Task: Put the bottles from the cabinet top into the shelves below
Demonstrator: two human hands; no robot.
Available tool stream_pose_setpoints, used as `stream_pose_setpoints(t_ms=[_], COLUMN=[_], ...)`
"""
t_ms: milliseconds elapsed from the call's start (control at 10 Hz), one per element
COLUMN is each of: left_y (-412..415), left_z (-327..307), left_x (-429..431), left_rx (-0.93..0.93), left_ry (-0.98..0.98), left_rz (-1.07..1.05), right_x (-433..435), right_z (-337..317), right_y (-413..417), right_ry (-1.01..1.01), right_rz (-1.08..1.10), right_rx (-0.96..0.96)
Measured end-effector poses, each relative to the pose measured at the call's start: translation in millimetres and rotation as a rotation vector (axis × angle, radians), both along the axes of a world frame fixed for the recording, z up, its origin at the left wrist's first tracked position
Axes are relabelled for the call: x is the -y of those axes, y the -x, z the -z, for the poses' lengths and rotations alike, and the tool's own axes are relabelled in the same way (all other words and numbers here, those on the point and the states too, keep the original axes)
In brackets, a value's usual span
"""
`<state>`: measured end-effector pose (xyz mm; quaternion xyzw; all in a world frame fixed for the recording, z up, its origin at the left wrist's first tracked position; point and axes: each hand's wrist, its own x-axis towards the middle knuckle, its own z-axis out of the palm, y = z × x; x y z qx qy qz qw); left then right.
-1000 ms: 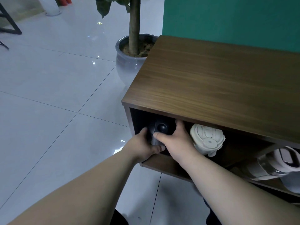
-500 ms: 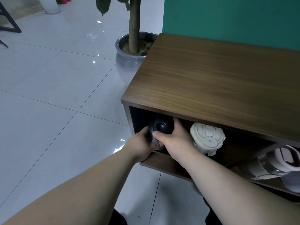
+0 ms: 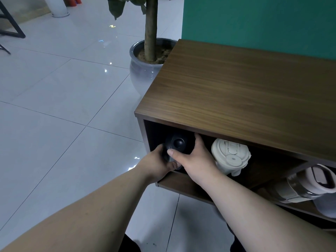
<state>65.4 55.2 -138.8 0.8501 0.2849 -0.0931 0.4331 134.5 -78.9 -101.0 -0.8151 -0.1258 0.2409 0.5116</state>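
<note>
A grey glazed plant pot point(image 3: 143, 70) stands on the pale glossy floor tiles point(image 3: 60, 99), a straight trunk point(image 3: 151, 28) rising from its soil with dark leaves point(image 3: 116, 5) hanging at the top. Behind it runs a teal wall point(image 3: 258, 24). Far left, black metal legs point(image 3: 12, 24) and a white base point(image 3: 59, 8).

From my remote view, only the lid end of the dark bottle point(image 3: 177, 143) shows; its body is lost in the shadowed compartment and behind my left hand point(image 3: 157, 165) and right hand point(image 3: 195, 160). The cream bottle point(image 3: 230, 158) hides its lower body in the shelf. The frame's right edge cuts off the clear bottle point(image 3: 301, 185) and a grey object point(image 3: 325, 206), which I cannot identify. The plant point(image 3: 151, 28) is cropped at the top.
</note>
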Motion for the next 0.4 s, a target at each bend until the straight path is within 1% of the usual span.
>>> stream_pose_setpoints(t_ms=[100,300,400], left_y=[0,0,2], left_z=[1,4,-3], left_x=[0,-5,-2], left_rx=[-0.031,-0.077,-0.125], left_ry=[0.005,0.015,-0.016], left_rz=[-0.02,0.024,0.036], right_x=[4,15,24], right_z=[2,7,2], right_y=[-2,-4,4], right_ry=[0.005,0.071,0.147], right_rz=[-0.031,-0.088,-0.143], right_rx=[0.003,-0.006,-0.049])
